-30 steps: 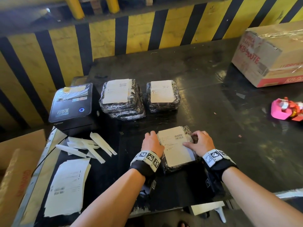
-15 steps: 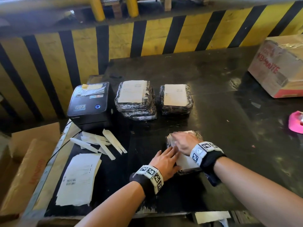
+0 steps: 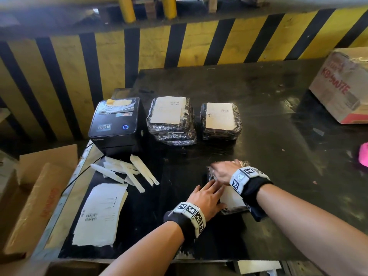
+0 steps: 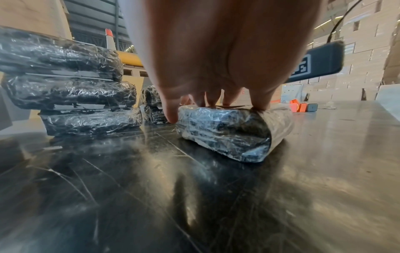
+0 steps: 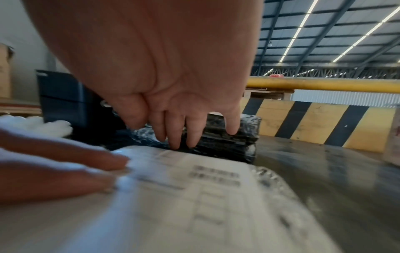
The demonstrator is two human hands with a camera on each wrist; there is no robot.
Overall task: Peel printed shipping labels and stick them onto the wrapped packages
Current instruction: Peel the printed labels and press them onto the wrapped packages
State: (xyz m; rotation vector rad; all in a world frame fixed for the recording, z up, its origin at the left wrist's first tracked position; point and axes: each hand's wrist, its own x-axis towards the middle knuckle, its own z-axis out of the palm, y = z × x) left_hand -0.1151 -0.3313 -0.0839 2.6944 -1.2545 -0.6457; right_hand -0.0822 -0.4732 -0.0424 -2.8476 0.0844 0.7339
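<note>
So the package (image 3: 231, 209) being worked on sits near the front edge of the black table (image 3: 268, 108), wrapped in shiny clear film over black. There's a white shipping label (image 3: 232, 198) on its top face; the print on it is too blurry to read in the right wrist view. Both hands are flat on it: the left hand (image 3: 207, 198) has its fingers laid straight across the near-left part of the label with the thumb down the side of the wrap, and the right hand (image 3: 224, 172) presses its fingertips along the far edge. Neither grip is closed around anything, just flat pressing.

Further back there's a stack of wrapped packages (image 3: 171, 121) with a label on the top one, and just right of it another labelled stack (image 3: 221, 121). Left of those is a black label printer (image 3: 117, 124) marked "EGO" with a blue ring light. In front of it lie loose white backing strips (image 3: 127, 172) and a sheet of printed labels (image 3: 101, 214) with barcodes. Far right is a cardboard box (image 3: 342, 86), red lettering roughly "KB-500TE".
</note>
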